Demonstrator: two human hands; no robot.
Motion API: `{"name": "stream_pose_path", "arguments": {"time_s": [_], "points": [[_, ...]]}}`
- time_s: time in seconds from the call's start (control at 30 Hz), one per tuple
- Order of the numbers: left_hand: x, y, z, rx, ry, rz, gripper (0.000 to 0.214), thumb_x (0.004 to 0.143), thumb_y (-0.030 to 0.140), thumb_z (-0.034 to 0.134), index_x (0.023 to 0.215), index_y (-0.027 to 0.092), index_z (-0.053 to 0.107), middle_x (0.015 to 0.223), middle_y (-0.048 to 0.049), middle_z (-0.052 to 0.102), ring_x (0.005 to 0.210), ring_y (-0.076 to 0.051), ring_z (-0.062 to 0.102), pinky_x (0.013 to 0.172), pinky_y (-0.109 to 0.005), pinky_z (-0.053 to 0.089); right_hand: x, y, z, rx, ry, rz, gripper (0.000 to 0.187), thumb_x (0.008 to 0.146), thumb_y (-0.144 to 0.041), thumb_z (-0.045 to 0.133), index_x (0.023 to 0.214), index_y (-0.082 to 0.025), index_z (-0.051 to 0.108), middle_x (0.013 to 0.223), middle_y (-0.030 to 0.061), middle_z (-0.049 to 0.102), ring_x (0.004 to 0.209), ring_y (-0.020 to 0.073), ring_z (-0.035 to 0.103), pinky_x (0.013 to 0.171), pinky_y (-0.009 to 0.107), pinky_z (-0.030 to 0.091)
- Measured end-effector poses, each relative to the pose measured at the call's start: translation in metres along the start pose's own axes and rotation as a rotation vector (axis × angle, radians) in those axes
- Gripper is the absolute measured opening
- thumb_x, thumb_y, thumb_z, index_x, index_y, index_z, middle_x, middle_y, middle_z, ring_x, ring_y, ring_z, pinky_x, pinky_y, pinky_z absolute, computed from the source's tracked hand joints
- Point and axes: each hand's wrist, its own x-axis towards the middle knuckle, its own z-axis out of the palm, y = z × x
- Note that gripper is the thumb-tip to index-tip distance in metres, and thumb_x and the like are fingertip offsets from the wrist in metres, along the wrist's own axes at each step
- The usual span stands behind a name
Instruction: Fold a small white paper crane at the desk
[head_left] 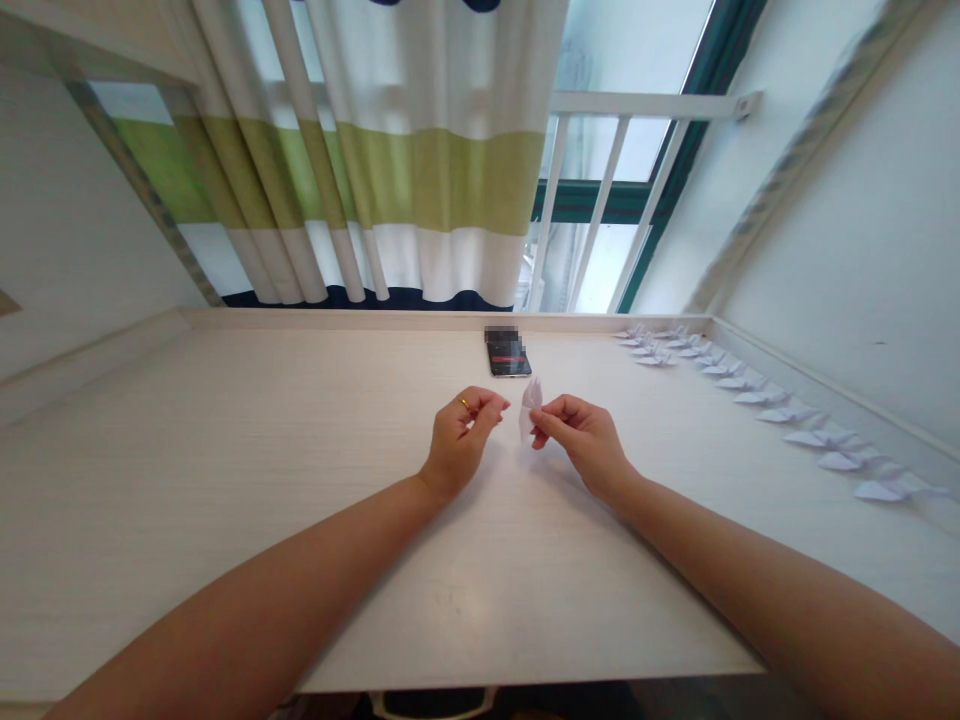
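My right hand (pixel 589 440) pinches a small piece of white folded paper (pixel 532 396) between thumb and fingers, upright just above the desk. The paper is narrow, with a pointed top; its exact folds are too small to make out. Left of it, my left hand (pixel 459 440) has its thumb and fingers pressed together, with a gold ring on one finger. A small gap separates those fingertips from the paper, and nothing shows between them. Along the right edge of the desk stands a row of several white folded paper cranes (pixel 787 412).
A black phone (pixel 508 358) lies on the pale wooden desk (pixel 247 430), just beyond my hands. The desk has a raised rim (pixel 420 321) at its back. Behind it hang a striped curtain (pixel 442 180) and a white railing (pixel 652 104) before a window.
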Motion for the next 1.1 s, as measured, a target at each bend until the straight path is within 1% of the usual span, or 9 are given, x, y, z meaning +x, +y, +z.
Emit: {"name": "stream_pose_path", "arguments": {"time_s": [0.1, 0.17, 0.3, 0.4, 0.6, 0.77, 0.9, 1.0, 1.1], "points": [[-0.0038, 0.0016, 0.0009, 0.152, -0.104, 0.140, 0.016, 0.077, 0.025, 0.050, 0.076, 0.016, 0.064, 0.078, -0.0047, 0.063, 0.075, -0.014, 0.057, 0.071, -0.027, 0.045, 0.0003, -0.0002, 0.0003, -0.007, 0.017, -0.008, 0.023, 0.062, -0.033, 0.069, 0.060, -0.015, 0.054, 0.052, -0.0024, 0.060, 0.048, 0.0092, 0.055, 0.055, 0.024, 0.043], [-0.0056, 0.0024, 0.0023, 0.188, -0.116, 0.151, 0.017, 0.077, 0.023, 0.051, 0.080, 0.016, 0.066, 0.082, -0.0057, 0.066, 0.080, -0.015, 0.059, 0.075, -0.028, 0.045, 0.0003, -0.0003, 0.0008, -0.019, 0.021, -0.019, 0.024, 0.062, -0.034, 0.069, 0.061, -0.016, 0.054, 0.052, -0.0026, 0.059, 0.048, 0.0093, 0.055, 0.054, 0.024, 0.043], [-0.0077, 0.0021, 0.0040, 0.140, -0.066, 0.055, 0.020, 0.074, 0.026, 0.056, 0.088, 0.019, 0.068, 0.090, -0.0058, 0.068, 0.085, -0.018, 0.061, 0.080, -0.030, 0.045, -0.0004, 0.0010, 0.0014, -0.071, 0.009, -0.066, 0.023, 0.064, -0.035, 0.068, 0.063, -0.017, 0.054, 0.054, -0.0025, 0.058, 0.050, 0.0102, 0.055, 0.055, 0.025, 0.044], [-0.0081, 0.0019, 0.0045, 0.078, -0.084, 0.006, 0.020, 0.072, 0.027, 0.059, 0.087, 0.021, 0.068, 0.092, -0.0045, 0.068, 0.090, -0.019, 0.060, 0.084, -0.032, 0.044, -0.0020, 0.0016, 0.0012, -0.151, -0.013, -0.129, 0.022, 0.066, -0.037, 0.065, 0.066, -0.018, 0.054, 0.057, -0.0016, 0.058, 0.053, 0.0120, 0.056, 0.057, 0.027, 0.045], [-0.0047, 0.0007, 0.0061, -0.074, -0.192, -0.141, 0.024, 0.070, 0.031, 0.060, 0.089, 0.018, 0.067, 0.083, -0.0024, 0.069, 0.078, -0.017, 0.061, 0.075, -0.028, 0.046, -0.0075, -0.0044, 0.0022, -0.353, -0.087, -0.237, 0.014, 0.075, -0.030, 0.055, 0.081, -0.018, 0.059, 0.065, 0.0013, 0.061, 0.060, 0.0141, 0.058, 0.059, 0.028, 0.046], [-0.0017, -0.0053, 0.0073, -0.235, -0.155, -0.286, 0.021, 0.069, 0.032, 0.062, 0.081, 0.015, 0.067, 0.076, -0.0027, 0.068, 0.075, -0.015, 0.060, 0.074, -0.027, 0.045, -0.0074, -0.0038, 0.0026, -0.445, -0.110, -0.262, 0.012, 0.076, -0.027, 0.053, 0.082, -0.018, 0.058, 0.069, 0.0022, 0.060, 0.062, 0.0138, 0.056, 0.058, 0.027, 0.044], [-0.0006, -0.0054, 0.0071, -0.198, -0.124, -0.257, 0.016, 0.068, 0.029, 0.062, 0.075, 0.015, 0.068, 0.076, -0.0020, 0.065, 0.074, -0.013, 0.056, 0.073, -0.026, 0.043, -0.0042, 0.0006, 0.0011, -0.432, -0.001, -0.324, 0.012, 0.073, -0.029, 0.058, 0.073, -0.019, 0.051, 0.068, 0.0006, 0.054, 0.062, 0.0124, 0.051, 0.058, 0.026, 0.043], [0.0004, -0.0043, 0.0077, -0.185, -0.101, -0.228, 0.013, 0.067, 0.027, 0.063, 0.068, 0.014, 0.066, 0.075, -0.0018, 0.062, 0.074, -0.013, 0.054, 0.072, -0.026, 0.043, -0.0026, 0.0029, 0.0004, -0.414, 0.020, -0.346, 0.016, 0.072, -0.030, 0.058, 0.077, -0.020, 0.047, 0.070, 0.0004, 0.051, 0.064, 0.0128, 0.049, 0.058, 0.026, 0.043], [0.0013, -0.0052, 0.0092, -0.284, -0.106, -0.282, 0.019, 0.066, 0.025, 0.063, 0.081, 0.015, 0.062, 0.069, -0.0001, 0.060, 0.066, -0.011, 0.055, 0.068, -0.026, 0.044, -0.0027, 0.0035, 0.0007, -0.381, -0.004, -0.333, 0.018, 0.073, -0.030, 0.058, 0.082, -0.021, 0.045, 0.073, 0.0008, 0.052, 0.066, 0.0132, 0.051, 0.059, 0.027, 0.044]]}}
